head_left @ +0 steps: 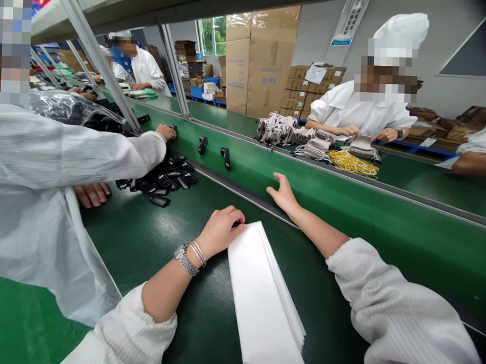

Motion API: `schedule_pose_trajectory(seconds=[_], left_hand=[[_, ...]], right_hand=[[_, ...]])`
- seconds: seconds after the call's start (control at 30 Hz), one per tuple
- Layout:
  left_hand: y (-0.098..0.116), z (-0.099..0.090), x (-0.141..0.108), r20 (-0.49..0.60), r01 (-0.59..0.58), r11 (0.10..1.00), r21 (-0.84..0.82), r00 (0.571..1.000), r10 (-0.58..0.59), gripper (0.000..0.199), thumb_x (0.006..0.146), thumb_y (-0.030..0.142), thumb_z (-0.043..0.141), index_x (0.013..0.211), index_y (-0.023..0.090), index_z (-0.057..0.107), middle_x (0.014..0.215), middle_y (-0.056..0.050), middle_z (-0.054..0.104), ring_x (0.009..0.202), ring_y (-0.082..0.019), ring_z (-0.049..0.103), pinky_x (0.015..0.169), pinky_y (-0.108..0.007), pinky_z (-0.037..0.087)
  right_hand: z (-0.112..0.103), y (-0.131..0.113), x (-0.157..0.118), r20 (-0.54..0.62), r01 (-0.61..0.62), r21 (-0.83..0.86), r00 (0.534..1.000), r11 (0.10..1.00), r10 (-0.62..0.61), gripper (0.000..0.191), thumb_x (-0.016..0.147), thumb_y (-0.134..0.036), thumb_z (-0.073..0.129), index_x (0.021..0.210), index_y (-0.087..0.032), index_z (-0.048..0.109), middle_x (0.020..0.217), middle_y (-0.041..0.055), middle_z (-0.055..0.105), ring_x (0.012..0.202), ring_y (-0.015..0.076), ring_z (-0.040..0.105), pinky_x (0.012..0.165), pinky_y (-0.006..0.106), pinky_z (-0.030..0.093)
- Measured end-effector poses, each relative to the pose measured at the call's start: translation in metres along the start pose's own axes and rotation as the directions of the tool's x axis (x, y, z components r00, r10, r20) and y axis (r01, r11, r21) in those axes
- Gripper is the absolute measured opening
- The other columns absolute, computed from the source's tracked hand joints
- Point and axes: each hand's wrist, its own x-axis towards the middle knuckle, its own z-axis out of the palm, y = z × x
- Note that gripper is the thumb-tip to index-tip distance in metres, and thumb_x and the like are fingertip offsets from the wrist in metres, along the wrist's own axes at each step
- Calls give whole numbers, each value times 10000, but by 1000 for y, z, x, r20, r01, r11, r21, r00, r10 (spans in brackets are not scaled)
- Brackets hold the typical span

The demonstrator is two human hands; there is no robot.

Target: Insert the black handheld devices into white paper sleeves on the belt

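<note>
My left hand [222,230], with a watch and bangles at the wrist, has its fingers curled at the top edge of a stack of white sheets [265,294] on the dark green table. Thumb and forefinger meet at the sheets' upper left corner. My right hand [283,193] is over the green conveyor belt [263,177], fingers spread and holding nothing. To its left on the belt lie a black handheld device [225,157] and a second black device [203,144].
A co-worker's sleeve [120,151] reaches in from the left, beside a pile of black parts [163,180]. Across the belt, a person [360,114] handles grey pieces near yellow cords [353,163]. A metal post [175,73] rises beyond the belt.
</note>
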Motion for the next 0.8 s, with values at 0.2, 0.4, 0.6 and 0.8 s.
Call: schedule_pose_trajectory(seconds=[0.2, 0.4, 0.6, 0.8], left_hand=[[0, 0, 1, -6, -6, 1000, -3, 1000, 6, 110, 892, 232, 548, 903, 202, 653, 922, -19, 628, 817, -161, 595, 768, -298, 463], [0, 0, 1, -1, 2, 1000, -6, 1000, -2, 117, 897, 236, 547, 916, 197, 656, 933, -20, 627, 817, -160, 593, 766, -298, 462], [0, 1, 1, 1, 3, 1000, -9, 1000, -3, 124, 897, 242, 544, 911, 198, 659, 928, -21, 627, 827, -165, 594, 774, -301, 460], [0, 0, 1, -3, -10, 1000, -3, 1000, 10, 120, 895, 245, 545, 911, 203, 656, 929, -20, 628, 827, -165, 596, 778, -303, 461]], right_hand=[[1, 2, 1, -16, 11, 1, 1000, 1000, -11, 591, 775, -256, 590, 1348, -229, 446, 1439, 113, 480, 1393, 282, 412, 1182, 488, 302], [-1, 2, 1, -3, 13, -1, 1000, 1000, -13, 591, 780, -267, 598, 1351, -241, 446, 1440, 108, 477, 1396, 286, 407, 1180, 492, 307], [0, 1, 0, -10, -3, 0, 1000, 1000, 3, 598, 780, -263, 589, 1358, -217, 442, 1442, 125, 471, 1396, 284, 406, 1180, 486, 303], [0, 0, 0, -17, 14, -6, 1000, 1000, -14, 593, 774, -261, 594, 1348, -233, 449, 1430, 114, 485, 1390, 288, 416, 1179, 494, 306]])
